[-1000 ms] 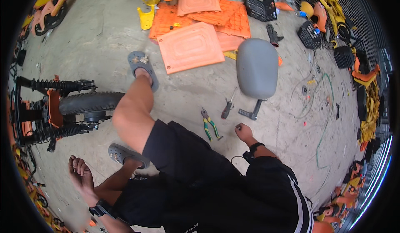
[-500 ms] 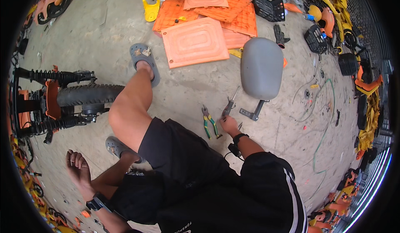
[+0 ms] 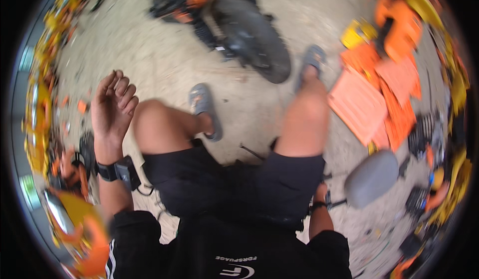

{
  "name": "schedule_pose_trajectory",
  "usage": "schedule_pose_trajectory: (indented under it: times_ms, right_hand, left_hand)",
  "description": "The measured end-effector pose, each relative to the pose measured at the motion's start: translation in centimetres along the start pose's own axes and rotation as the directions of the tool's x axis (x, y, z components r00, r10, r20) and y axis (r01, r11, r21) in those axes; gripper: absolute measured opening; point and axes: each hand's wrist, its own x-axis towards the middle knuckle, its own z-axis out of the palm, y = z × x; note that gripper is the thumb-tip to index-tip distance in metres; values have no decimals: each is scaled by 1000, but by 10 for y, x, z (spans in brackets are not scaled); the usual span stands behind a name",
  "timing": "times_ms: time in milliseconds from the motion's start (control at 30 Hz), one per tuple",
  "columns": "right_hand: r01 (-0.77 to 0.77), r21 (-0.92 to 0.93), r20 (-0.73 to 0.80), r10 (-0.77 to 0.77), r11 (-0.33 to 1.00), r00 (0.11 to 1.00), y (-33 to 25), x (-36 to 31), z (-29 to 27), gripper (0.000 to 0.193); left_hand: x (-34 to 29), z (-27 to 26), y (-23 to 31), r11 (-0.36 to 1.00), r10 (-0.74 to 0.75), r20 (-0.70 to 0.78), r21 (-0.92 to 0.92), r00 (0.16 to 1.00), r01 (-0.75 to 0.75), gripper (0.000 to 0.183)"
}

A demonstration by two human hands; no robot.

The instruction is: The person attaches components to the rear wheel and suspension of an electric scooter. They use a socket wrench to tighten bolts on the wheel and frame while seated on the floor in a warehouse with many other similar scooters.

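Seat (image 3: 371,179), grey, probably light, firm, smooth, best taken by both edges, down on the floor (image 3: 244,112) near a part-hidden right hand (image 3: 320,193), no telling its grip! And up here, a half-curled, empty left hand (image 3: 114,107)

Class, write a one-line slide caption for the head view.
Left hand loosely curled, empty; right hand, partly hidden, near a grey seat; a black tyre ahead.

One person (image 3: 209,239): one left hand (image 3: 116,102), one right hand (image 3: 321,192), two wrist straps (image 3: 106,172). Two grey clogs (image 3: 201,98), one black tyre (image 3: 252,39), one grey seat (image 3: 371,179). Orange panels (image 3: 357,107): at least three, overlapping, exact count unclear. Black baskets (image 3: 420,132): at least two, blurred.
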Motion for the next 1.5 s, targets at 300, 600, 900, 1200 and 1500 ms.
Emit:
schedule_pose_trajectory:
  times_ms: [300,600,900,1200,1500]
  right_hand:
    - [431,65,137,-436,900,890,-95,-27,14,44]
    - [487,51,253,-483,872,838,-161,-43,23,42]
    - [452,54,301,-446,890,843,-192,-47,27,39]
    - [448,62,281,-447,892,850,-210,-41,25,37]
    - [378,158,301,-410,912,861,-218,-27,18,35]
  left_hand:
    - [-146,-277,-76,-132,127,-16,991,992,33,17]
    - [-177,-365,-282,158,19,-546,829,838,536,23]
    - [-108,-350,-286,539,274,-660,708,700,456,28]
    - [-124,-290,-346,307,-168,-487,800,857,515,68]
    - [-126,-289,-346,336,-665,-380,616,643,712,59]
